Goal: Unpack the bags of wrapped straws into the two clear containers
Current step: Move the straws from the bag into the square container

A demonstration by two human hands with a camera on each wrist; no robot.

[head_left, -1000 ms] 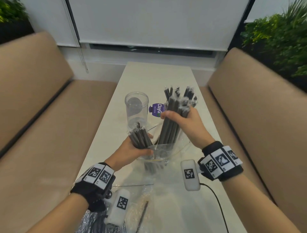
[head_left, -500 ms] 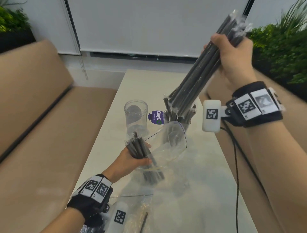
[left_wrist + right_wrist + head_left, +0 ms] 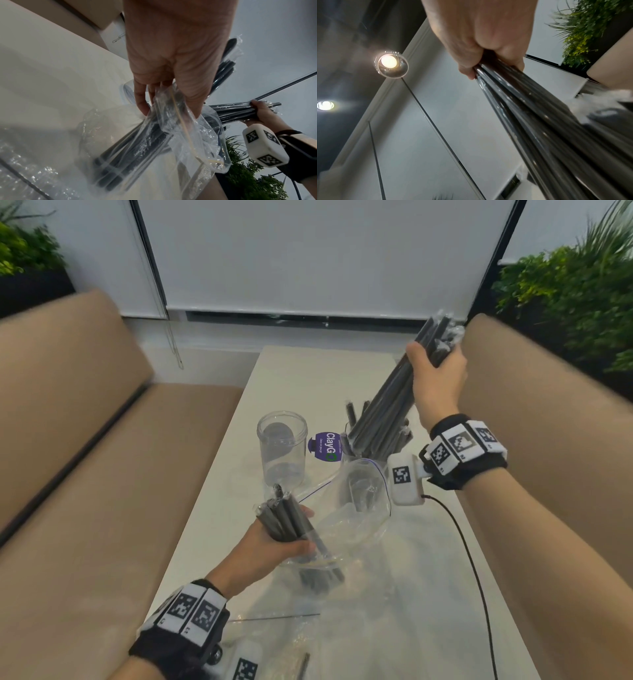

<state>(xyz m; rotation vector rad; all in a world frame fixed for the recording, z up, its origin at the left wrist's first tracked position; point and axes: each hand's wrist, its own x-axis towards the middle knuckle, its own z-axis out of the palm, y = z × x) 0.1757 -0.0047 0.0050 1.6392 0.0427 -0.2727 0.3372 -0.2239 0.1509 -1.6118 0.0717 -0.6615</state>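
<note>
While the pale counter [image 3: 219, 529] carries the clear bag [image 3: 352, 529] at its middle, the right hand [image 3: 436, 378] at 2 o'clock clenches a long straw bundle [image 3: 387, 409] over the filled container [image 3: 356, 455]; the left hand [image 3: 270, 546] grips bagged straws [image 3: 291, 522]; the empty container [image 3: 282, 446] stands at 11.

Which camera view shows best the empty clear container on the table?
The head view: the empty clear container stands whole and upright. The left wrist view shows only a sliver of it behind the fingers; the right wrist view shows none.
</note>
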